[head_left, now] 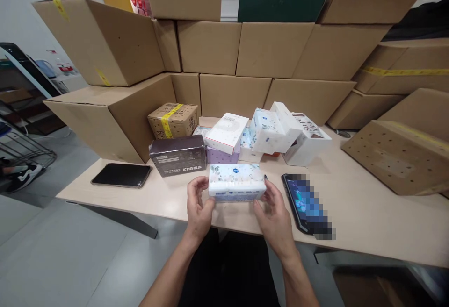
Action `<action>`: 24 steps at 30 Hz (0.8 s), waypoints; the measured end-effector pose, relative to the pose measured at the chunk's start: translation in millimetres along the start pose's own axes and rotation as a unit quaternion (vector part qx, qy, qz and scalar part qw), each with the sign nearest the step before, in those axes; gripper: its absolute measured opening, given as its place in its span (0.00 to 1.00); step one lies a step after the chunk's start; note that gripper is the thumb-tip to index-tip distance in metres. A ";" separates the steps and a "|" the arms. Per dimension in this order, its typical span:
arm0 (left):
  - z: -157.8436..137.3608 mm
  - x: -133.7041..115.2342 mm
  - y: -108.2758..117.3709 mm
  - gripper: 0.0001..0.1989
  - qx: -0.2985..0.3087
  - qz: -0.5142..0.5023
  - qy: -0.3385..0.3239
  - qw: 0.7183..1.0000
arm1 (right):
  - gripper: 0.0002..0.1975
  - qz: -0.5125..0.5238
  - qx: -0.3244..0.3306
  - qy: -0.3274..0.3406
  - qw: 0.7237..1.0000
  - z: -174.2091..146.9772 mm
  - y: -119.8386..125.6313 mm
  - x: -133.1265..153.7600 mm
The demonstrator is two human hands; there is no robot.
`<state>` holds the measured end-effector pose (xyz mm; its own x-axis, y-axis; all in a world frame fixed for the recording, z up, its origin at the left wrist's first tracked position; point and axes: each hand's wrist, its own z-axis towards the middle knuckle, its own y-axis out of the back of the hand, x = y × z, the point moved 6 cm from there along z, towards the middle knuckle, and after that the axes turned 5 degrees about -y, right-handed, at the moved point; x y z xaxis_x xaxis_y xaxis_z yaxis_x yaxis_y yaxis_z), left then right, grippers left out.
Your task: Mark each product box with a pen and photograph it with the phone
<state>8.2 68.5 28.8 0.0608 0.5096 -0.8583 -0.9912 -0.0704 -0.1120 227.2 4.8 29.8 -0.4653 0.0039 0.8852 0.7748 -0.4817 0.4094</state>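
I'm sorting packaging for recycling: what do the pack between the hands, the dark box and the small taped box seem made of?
Pack: probably glossy plastic film; its front edge shines.
Dark box: likely smooth coated card; crisp folded edges, printed side.
Taped box: apparently matte cardboard, perhaps corrugated; dull brown faces.

The left hand (pixel 200 206) and right hand (pixel 275 216) hold 1 floral tissue pack (pixel 236 181) by its 2 ends; 2 phones (pixel 121 175) and 1 dark box (pixel 179 156) lie nearby on the table (pixel 379 223).
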 end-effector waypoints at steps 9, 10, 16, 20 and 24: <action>2.8 -6.4 -4.3 0.21 0.073 0.076 -0.034 0.994 | 0.31 -0.035 0.026 0.054 0.998 0.0 -2.1 10.8; 2.9 -7.5 -4.6 0.19 0.077 0.089 -0.041 0.992 | 0.28 -0.043 0.028 0.070 0.996 0.5 -2.3 13.4; 0.6 -13.8 -0.8 0.16 0.061 0.117 -0.104 0.986 | 0.21 -0.039 -0.003 0.112 0.993 -1.3 -0.6 17.8; -2.3 -19.8 2.9 0.11 0.034 0.109 -0.141 0.983 | 0.15 -0.015 -0.032 0.109 0.993 -5.1 0.1 16.9; -5.2 -25.9 3.6 0.06 0.010 0.110 -0.171 0.979 | 0.12 -0.014 -0.026 0.086 0.996 -9.1 -1.1 15.0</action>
<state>3.6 50.5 48.0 -0.1930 0.7412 -0.6430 -0.9784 -0.1950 0.0689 215.5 -2.6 40.6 -0.5566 -0.1295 0.8206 0.7391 -0.5282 0.4180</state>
